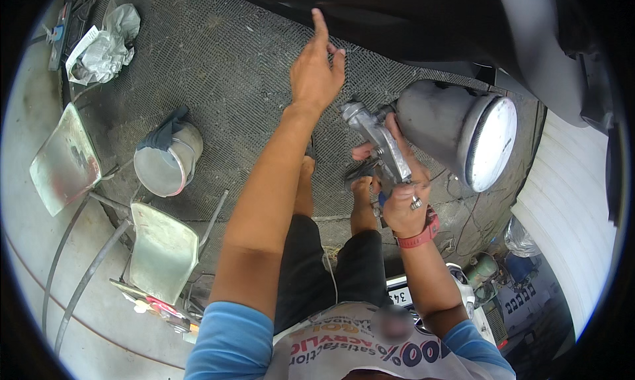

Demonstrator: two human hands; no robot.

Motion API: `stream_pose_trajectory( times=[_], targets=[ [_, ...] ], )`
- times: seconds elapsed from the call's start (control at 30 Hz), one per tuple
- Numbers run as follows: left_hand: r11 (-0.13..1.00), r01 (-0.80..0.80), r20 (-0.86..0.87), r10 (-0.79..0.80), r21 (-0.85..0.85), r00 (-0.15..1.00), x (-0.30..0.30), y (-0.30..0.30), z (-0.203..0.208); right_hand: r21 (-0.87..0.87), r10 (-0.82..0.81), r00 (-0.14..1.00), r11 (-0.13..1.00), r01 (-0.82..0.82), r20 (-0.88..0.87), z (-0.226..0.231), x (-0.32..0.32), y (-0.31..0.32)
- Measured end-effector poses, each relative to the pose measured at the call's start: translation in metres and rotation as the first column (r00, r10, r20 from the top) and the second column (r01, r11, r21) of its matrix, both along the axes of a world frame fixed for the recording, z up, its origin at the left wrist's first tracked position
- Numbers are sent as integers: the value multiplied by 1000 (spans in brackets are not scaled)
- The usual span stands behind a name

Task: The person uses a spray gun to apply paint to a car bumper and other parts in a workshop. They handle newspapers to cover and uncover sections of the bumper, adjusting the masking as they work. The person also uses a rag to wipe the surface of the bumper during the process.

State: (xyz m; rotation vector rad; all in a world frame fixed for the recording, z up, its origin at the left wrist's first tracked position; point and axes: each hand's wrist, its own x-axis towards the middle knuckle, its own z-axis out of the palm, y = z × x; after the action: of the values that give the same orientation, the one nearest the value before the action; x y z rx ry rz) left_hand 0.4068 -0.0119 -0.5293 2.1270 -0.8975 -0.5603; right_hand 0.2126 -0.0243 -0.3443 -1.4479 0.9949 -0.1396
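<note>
My right hand (404,211) is wrapped round the handle of a metal spray gun (377,135). A large grey paint cup (436,119) with a round white end is attached to the gun and lies tilted out to the right. Ahead of me my left hand (313,76) reaches out with its index finger extended and thumb apart, holding nothing. The fingertip is at the lower edge of a glossy black panel (410,23); whether it touches, I cannot tell.
A bucket (165,162) with a dark cloth (165,132) over its rim stands left on the textured floor mat (225,82). Crumpled plastic (112,46) lies farther off. Two pale chairs (162,251) are at the left. White sheeting (562,214) hangs at the right.
</note>
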Motion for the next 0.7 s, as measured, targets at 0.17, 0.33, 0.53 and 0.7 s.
stream_pose_trajectory(
  times=[0.17,0.33,0.53,0.7],
  targets=[
    [1000,2,55,-2,13,998,7,-3,-1,-23,7,1000,1000,-7,0,0,-2,-1],
    [993,92,174,-105,79,979,-2,0,0,-44,-1,1000,999,1,2,-2,-4,1],
    [956,-114,-14,123,271,992,26,7,-20,-51,6,1000,999,-6,1,1,-7,-2],
    [969,101,74,-121,226,990,17,10,-11,-45,-22,1000,999,22,17,-1,-9,-1]
  ],
)
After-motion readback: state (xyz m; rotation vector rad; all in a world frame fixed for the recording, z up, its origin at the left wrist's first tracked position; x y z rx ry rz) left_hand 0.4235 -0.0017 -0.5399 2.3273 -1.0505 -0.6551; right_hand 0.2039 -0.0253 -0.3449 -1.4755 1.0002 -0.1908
